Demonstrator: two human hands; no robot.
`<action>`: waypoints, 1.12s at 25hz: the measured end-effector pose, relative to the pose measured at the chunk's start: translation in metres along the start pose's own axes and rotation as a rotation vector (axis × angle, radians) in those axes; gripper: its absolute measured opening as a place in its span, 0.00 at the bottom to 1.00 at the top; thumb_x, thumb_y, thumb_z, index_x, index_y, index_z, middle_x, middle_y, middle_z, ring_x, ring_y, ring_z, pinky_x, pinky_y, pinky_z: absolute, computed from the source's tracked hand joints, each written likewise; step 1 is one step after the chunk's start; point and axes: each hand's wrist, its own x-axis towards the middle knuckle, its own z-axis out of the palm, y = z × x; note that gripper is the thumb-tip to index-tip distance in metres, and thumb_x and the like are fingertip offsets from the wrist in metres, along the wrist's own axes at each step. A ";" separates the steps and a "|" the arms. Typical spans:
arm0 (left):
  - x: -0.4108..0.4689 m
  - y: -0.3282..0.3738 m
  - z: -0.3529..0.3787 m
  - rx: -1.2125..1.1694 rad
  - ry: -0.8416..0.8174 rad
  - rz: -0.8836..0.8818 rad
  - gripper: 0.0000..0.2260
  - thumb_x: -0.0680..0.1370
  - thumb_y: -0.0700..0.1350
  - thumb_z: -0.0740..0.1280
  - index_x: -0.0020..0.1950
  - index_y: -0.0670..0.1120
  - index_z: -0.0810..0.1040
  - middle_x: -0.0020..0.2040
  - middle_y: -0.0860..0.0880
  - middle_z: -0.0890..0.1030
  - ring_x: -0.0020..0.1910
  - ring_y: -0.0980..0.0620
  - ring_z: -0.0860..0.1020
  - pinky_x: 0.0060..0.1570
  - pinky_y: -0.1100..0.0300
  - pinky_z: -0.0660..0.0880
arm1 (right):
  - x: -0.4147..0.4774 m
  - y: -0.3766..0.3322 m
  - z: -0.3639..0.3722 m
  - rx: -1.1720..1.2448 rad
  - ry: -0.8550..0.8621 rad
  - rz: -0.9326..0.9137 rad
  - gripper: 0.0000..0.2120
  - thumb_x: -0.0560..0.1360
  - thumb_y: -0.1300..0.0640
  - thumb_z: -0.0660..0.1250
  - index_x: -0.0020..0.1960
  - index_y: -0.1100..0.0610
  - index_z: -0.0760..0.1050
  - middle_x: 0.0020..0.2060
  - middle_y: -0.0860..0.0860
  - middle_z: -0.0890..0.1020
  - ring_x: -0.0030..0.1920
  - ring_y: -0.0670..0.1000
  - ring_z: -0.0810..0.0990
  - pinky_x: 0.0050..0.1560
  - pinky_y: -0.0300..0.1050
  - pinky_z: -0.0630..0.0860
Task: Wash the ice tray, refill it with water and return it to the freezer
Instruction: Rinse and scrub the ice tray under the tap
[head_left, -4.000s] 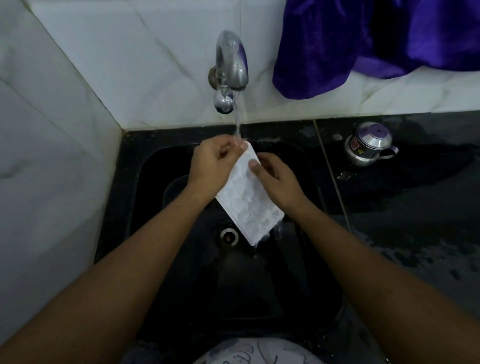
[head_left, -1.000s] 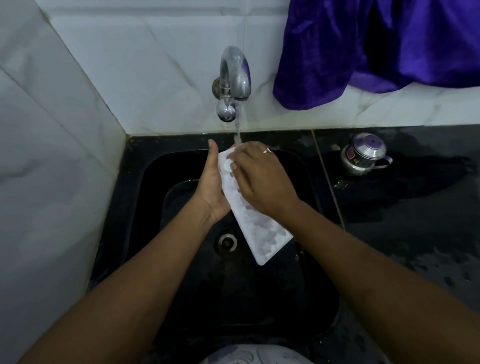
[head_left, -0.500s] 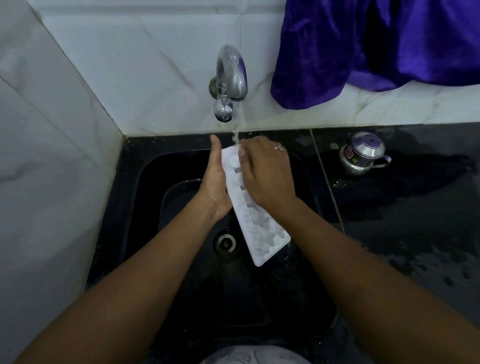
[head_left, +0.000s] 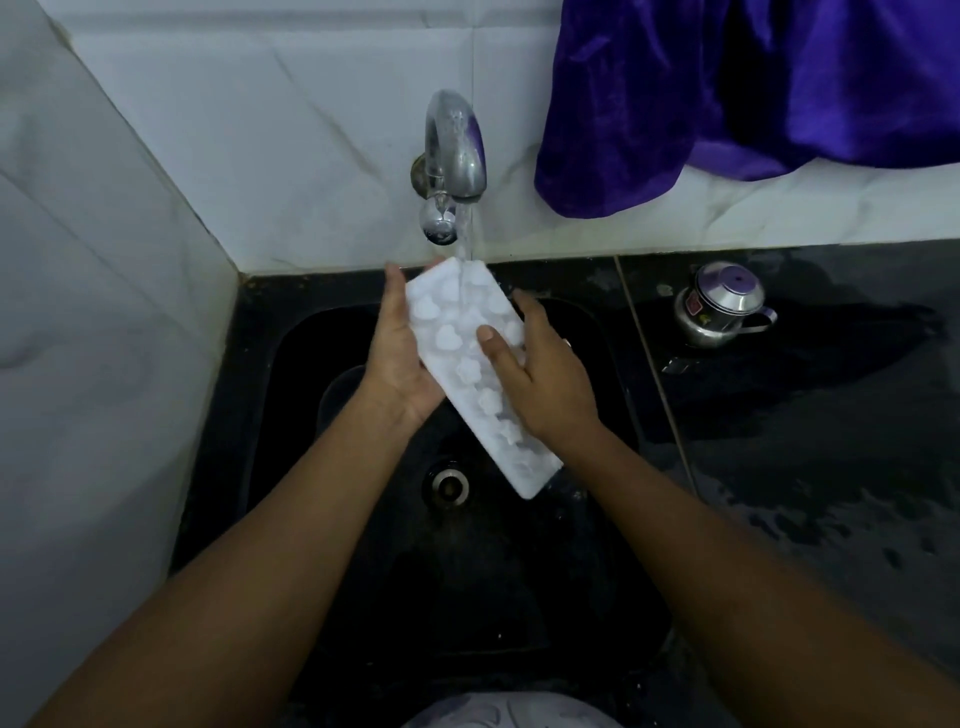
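A white ice tray with heart-shaped cells is held slanted over the black sink, cells facing up. Its far end sits under the running chrome tap, and the water stream lands on it. My left hand cups the tray's left edge from below. My right hand holds the right edge, thumb lying across the cells. The tray's near end hangs free above the drain.
White marble walls close in at the back and left. A purple cloth hangs over the back wall at right. A small steel lidded pot stands on the wet black counter right of the sink.
The tray has turned from edge-on to face up, showing its cells. My right hand has slid off the top face to the right edge. My left hand stays on the left edge.
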 end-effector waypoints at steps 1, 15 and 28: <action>-0.001 0.001 -0.005 -0.019 -0.001 0.039 0.33 0.85 0.68 0.52 0.56 0.47 0.89 0.59 0.43 0.86 0.60 0.43 0.84 0.67 0.45 0.77 | -0.004 0.008 -0.001 -0.045 -0.017 0.048 0.27 0.81 0.29 0.52 0.67 0.48 0.71 0.56 0.46 0.83 0.56 0.50 0.83 0.50 0.48 0.77; -0.038 0.027 -0.035 0.169 0.032 -0.154 0.20 0.84 0.55 0.66 0.66 0.44 0.86 0.68 0.39 0.83 0.65 0.39 0.83 0.62 0.39 0.81 | 0.086 -0.008 -0.009 -0.505 0.045 -0.222 0.25 0.86 0.40 0.54 0.43 0.54 0.78 0.40 0.52 0.83 0.48 0.56 0.82 0.55 0.53 0.73; -0.030 -0.029 -0.020 -0.210 0.137 -0.016 0.23 0.87 0.56 0.59 0.71 0.40 0.79 0.70 0.38 0.81 0.70 0.41 0.80 0.74 0.43 0.72 | 0.014 -0.033 0.042 -0.217 -0.216 0.139 0.37 0.83 0.34 0.45 0.85 0.53 0.44 0.84 0.52 0.44 0.83 0.53 0.39 0.81 0.62 0.38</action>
